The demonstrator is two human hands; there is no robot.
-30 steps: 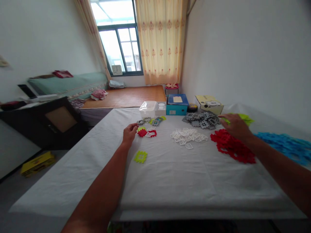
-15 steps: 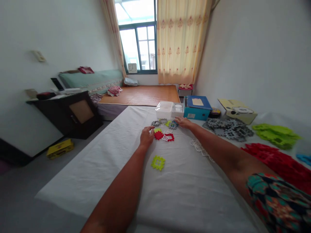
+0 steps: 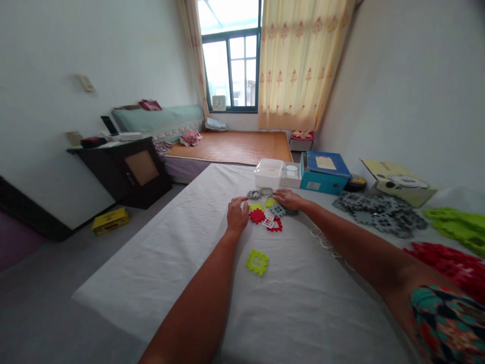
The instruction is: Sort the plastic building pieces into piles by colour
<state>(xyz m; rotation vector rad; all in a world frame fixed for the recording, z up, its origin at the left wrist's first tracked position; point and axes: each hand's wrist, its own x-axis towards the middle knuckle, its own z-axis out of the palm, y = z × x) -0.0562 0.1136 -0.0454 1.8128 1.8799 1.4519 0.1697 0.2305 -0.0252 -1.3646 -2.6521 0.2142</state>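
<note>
Both arms reach forward over the white-covered table to a small cluster of plastic building pieces. My left hand rests at the cluster's left side, fingers apart, beside a red gear-edged piece. My right hand lies with spread fingers at the right, touching or just over a grey window piece. Between them are a white window piece, a red frame piece, yellow-green bits and more grey pieces. A single yellow-green window piece lies nearer to me.
Behind the cluster stand a clear plastic box and a blue file box. To the right are piles of grey, yellow-green and red pieces. White pieces lie partly under my right forearm.
My right hand has moved in toward the cluster, and the grey window piece beside it has shifted nearer to me. The whole view has swung slightly left.
</note>
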